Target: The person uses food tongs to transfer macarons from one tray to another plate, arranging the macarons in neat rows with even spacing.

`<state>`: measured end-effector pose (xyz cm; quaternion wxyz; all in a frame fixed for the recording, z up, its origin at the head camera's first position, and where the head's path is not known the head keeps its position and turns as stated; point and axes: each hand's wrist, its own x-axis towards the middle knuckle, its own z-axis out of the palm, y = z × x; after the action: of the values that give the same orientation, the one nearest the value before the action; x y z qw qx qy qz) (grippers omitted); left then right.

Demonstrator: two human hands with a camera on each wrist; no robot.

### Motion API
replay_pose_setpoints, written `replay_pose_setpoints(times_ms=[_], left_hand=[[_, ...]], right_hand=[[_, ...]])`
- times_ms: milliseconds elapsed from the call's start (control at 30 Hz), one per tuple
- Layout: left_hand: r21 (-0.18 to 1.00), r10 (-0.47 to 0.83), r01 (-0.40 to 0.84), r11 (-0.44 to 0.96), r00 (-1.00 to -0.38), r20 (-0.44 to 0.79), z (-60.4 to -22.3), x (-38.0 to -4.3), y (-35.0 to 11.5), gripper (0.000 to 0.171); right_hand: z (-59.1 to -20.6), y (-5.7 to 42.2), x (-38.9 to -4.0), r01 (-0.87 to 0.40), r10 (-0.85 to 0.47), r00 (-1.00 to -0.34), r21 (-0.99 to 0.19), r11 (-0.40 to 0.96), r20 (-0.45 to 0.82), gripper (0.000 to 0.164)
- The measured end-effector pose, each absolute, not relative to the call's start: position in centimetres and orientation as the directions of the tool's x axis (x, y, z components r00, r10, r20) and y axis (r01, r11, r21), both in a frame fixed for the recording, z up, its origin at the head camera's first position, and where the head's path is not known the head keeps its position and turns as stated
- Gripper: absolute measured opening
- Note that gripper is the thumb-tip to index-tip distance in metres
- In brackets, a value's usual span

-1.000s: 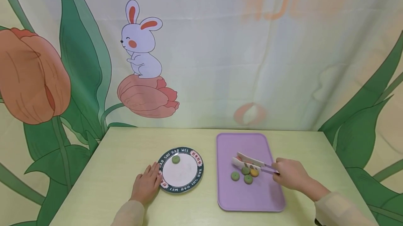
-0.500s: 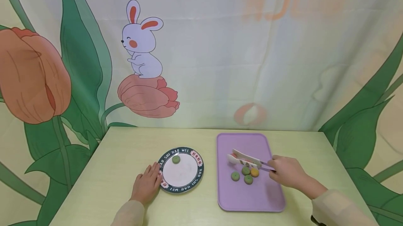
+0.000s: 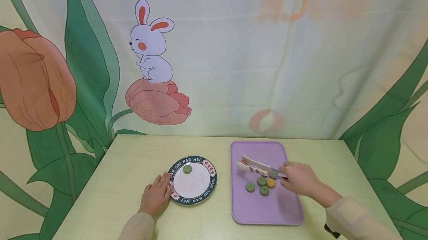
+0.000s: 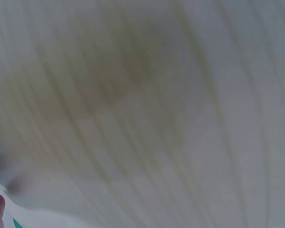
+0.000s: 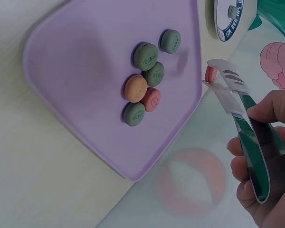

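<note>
My right hand [image 3: 302, 178] holds tongs [image 3: 255, 166] over the purple tray [image 3: 267, 210]. In the right wrist view, a pink macaron [image 5: 210, 74] is pinched between the white tips of the tongs. Below, on the tray, lie several green macarons [image 5: 145, 56], an orange macaron [image 5: 136, 88] and another pink macaron [image 5: 151, 99]. My left hand [image 3: 155, 195] rests with its fingers touching the left rim of the dark-bordered plate [image 3: 197, 186]. One green macaron [image 3: 187, 169] sits near the plate's far side. Pale blurred fabric covers most of the left wrist view.
The pale table [image 3: 220, 221] carries the plate at left and the tray at right, with a gap between them. Behind its far edge hangs a curtain [image 3: 217, 65] printed with a rabbit and tulips.
My right hand and the tongs have moved left and away across the tray with the pink macaron. A green macaron now shows beneath the tongs. The left hand stays at the plate.
</note>
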<state>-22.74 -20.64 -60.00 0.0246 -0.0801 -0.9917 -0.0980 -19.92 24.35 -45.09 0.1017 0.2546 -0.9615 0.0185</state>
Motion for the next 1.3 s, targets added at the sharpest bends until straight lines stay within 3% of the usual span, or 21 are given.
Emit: replay_pose_setpoints(times_ms=[533, 767, 1133, 1300], left_hand=[[0.2, 0.158, 0.168, 0.965, -0.985, 0.066, -60.2, -22.7, -20.8, 0.054], [0.195, 0.157, 0.168, 0.966, -0.985, 0.072, -60.2, -22.7, -20.8, 0.054], [0.194, 0.151, 0.158, 0.968, -0.987, 0.052, -60.0, -22.7, -20.7, 0.054], [0.191, 0.156, 0.164, 0.968, -0.986, 0.061, -60.2, -22.7, -20.8, 0.054]], right_hand=[[-44.9, 22.3, -20.7, -0.544, -0.533, -0.813, 0.017, 0.839, 0.235, 0.022], [-45.0, 21.4, -21.1, -0.544, -0.533, -0.812, 0.019, 0.839, 0.237, 0.015], [-45.5, 19.9, -21.6, -0.601, -0.583, -0.766, 0.021, 0.799, 0.273, 0.026], [-45.6, 19.2, -21.8, -0.593, -0.576, -0.777, 0.011, 0.805, 0.255, 0.023]])
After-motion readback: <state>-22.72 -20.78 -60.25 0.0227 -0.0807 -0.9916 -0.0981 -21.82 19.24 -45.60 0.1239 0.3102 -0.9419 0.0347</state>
